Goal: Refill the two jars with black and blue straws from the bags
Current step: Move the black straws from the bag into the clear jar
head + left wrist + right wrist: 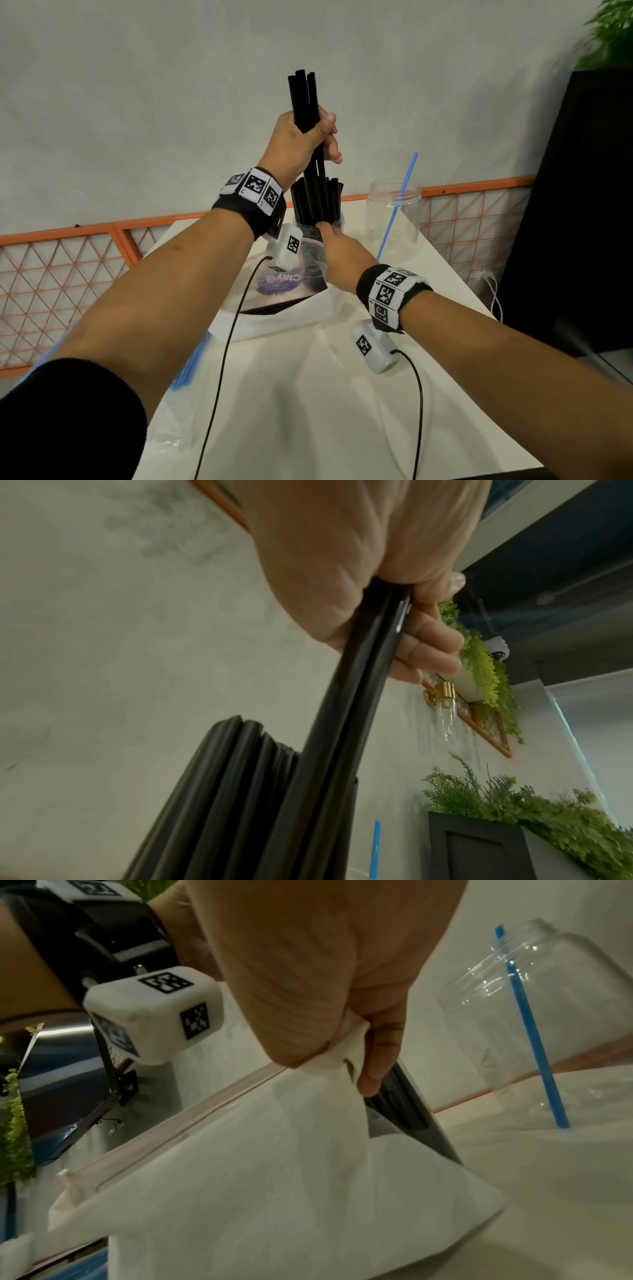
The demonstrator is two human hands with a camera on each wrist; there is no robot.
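head view: left hand [301, 144] upper centre of frame, fingers curled round a bundle of black straws [306, 102], tops sticking up above the fist, lower ends going down into the jar of black straws [317, 205] at centre, w/ more black straws already standing in it. right hand [339, 253] just below that jar, forefinger reaching up to its rim area; rest of the grip hidden from here. second jar [394, 212], clear, right of centre, holds one blue straw [397, 209] leaning to upper right. white bag [284, 318] w/ a printed label lies on the white table [325, 411] below the jars, mouth toward the jars. bag of blue straws [186, 370] at the table's left edge, mostly hidden by the left forearm. orange mesh fence [68, 270] behind the table, black cabinet [575, 205] at right.

left wrist view: left hand [359, 574] top centre, palm and fingers wrapped tight on the black straw bundle [342, 710], which runs down to lower centre beside the straws standing in the jar. blue straw [376, 850] a sliver at bottom, right of centre. green plants at right.

right wrist view: right hand [325, 974] top centre, thumb and fingers pinching a fold of the white bag [274, 1177], lifting it; black straws visible behind the fingers. clear jar [565, 1015] at right w/ the blue straw [531, 1042] standing in it.
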